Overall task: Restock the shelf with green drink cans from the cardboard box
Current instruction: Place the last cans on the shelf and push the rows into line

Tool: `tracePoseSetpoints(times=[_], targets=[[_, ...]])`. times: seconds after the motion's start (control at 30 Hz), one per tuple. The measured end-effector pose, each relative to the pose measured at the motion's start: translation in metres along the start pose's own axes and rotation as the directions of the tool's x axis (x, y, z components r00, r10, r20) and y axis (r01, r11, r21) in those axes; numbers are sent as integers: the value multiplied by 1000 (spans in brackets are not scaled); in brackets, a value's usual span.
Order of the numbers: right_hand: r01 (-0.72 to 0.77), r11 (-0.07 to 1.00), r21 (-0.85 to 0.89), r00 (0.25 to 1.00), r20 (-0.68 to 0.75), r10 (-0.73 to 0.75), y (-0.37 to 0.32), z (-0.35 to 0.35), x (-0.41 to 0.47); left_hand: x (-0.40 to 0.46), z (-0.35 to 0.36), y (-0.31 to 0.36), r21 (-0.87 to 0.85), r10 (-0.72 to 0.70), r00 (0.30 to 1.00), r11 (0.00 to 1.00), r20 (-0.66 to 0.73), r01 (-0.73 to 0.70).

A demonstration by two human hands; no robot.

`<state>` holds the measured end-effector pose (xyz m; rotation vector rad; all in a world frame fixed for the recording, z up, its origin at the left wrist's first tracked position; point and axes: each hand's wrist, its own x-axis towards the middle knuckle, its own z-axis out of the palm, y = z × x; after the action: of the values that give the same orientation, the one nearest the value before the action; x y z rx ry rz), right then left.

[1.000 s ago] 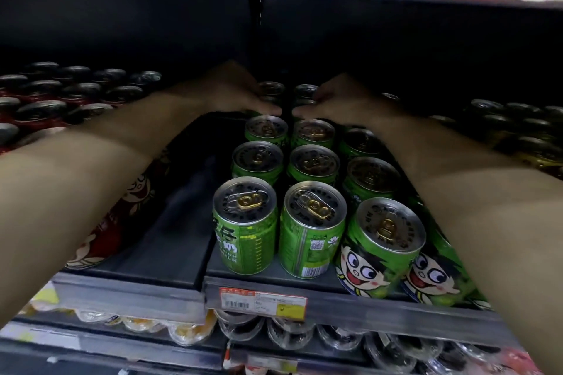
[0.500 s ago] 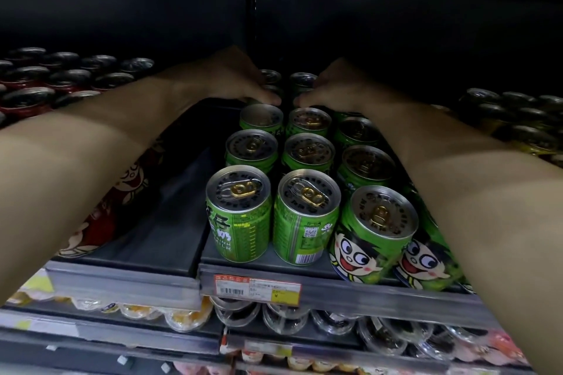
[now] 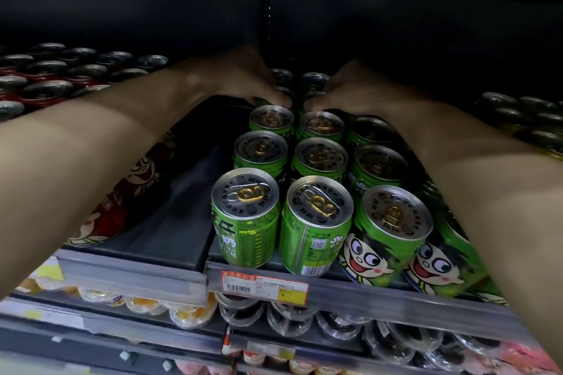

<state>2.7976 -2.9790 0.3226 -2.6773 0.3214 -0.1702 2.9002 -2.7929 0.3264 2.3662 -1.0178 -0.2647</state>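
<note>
Green drink cans (image 3: pixel 316 222) with silver tops stand in rows on the dark shelf (image 3: pixel 396 294), running from the front lip to the back. Both my arms reach deep into the shelf over them. My left hand (image 3: pixel 240 76) curls over a green can in the row behind the third one, thumb at its near side. My right hand (image 3: pixel 359 91) curls over the neighbouring can in that same row. Both held cans are mostly hidden under my fingers. More can tops (image 3: pixel 313 79) show behind my hands. No cardboard box is in view.
Red cans (image 3: pixel 45 91) fill the shelf to the left, and a bare dark lane (image 3: pixel 170 222) separates them from the green ones. Dark-topped cans (image 3: pixel 524 113) stand at the right. A price tag (image 3: pixel 265 285) sits on the front lip. Clear plastic cups (image 3: pixel 189 313) line the shelf below.
My hands have stayed on the same back-row cans, settling slightly lower over them. The view has tilted down a little, so the upper shelf's label strip has left the frame.
</note>
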Motion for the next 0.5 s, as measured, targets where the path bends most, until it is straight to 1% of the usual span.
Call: tracePoseSetpoints(times=[0.13,0.2,0.27,0.33,0.4,0.5], targets=[[60,996,-73,996,70,-55,-3,-12,-5,-1,-6,-5,7,12,999,1000,48,-12],[87,996,-30,996,-12,-88,0,-18,-5,1,-11,-11,43,0,1000,999,6,0],[83,996,34,988,-131,-78,4,-21,0,11,-16,-20,56,-28,994,998,-107,34],[81,995,50,981,-183,-70,6,-21,8,22,-18,-27,99,-39,979,993,-202,60],[65,997,32,981,-183,-58,5,-18,18,34,-16,-28,172,-33,978,983,-204,69],[43,999,-14,988,-150,-45,1,-11,31,48,-12,-27,287,6,987,957,-162,41]])
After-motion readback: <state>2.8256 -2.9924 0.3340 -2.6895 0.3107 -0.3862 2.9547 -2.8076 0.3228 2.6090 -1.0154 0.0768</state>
